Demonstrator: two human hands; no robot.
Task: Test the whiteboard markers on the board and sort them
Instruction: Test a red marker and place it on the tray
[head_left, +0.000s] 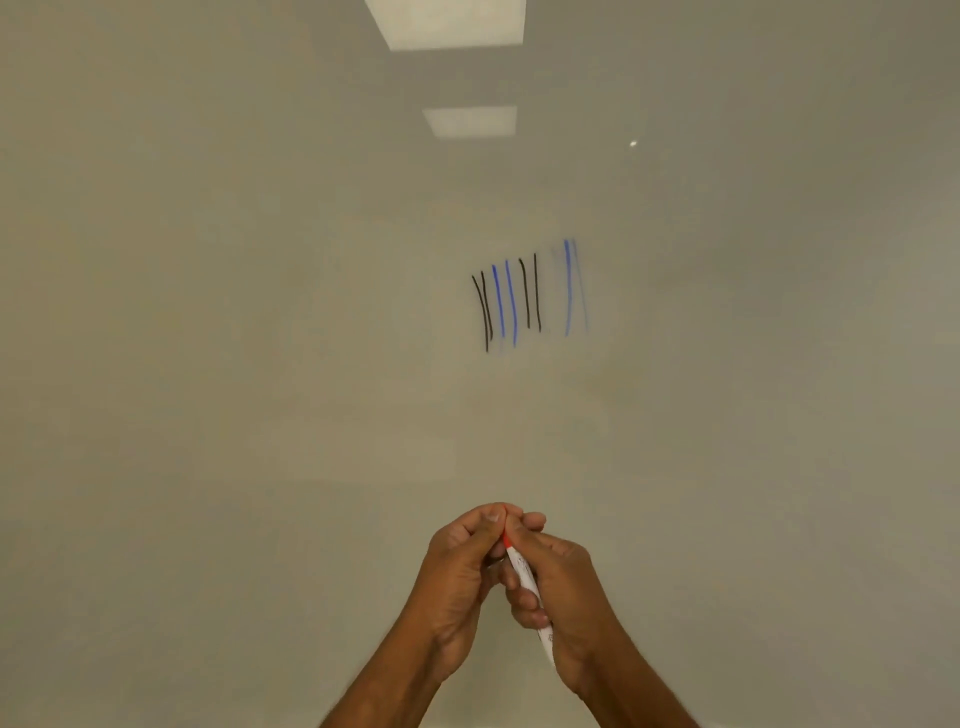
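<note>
Fine dark print runs along the barrel of a slim, white plastic whiteboard marker (525, 578), but it is too small and blurred to read, and no brand can be made out. The only other colour on the marker is its red-orange cap (506, 541), a short strip of which shows between the fingers at the upper end. The marker is held low in the head view, in front of the glossy, pale grey-white whiteboard (260, 364) and well below the marks on it, tilted so that the capped end points up and slightly left.

The left hand (460, 569) has its fingers and thumb curled tightly and pinches the capped end. The right hand (563, 597) is wrapped round the barrel lower down, with its fingers folded over it. The two hands touch at the fingertips.

Higher on the board stands a row of near-vertical test strokes. From left to right there is a pair of black strokes (484, 312), a pair of solid blue strokes (504, 304) and a second pair of black strokes (531, 292). Set a little apart to the right is a single blue stroke (567, 286) with a very faint, washed-out blue line (582, 296) just beside it.

Two rectangular ceiling light reflections (447, 23) show in the board's upper part.
</note>
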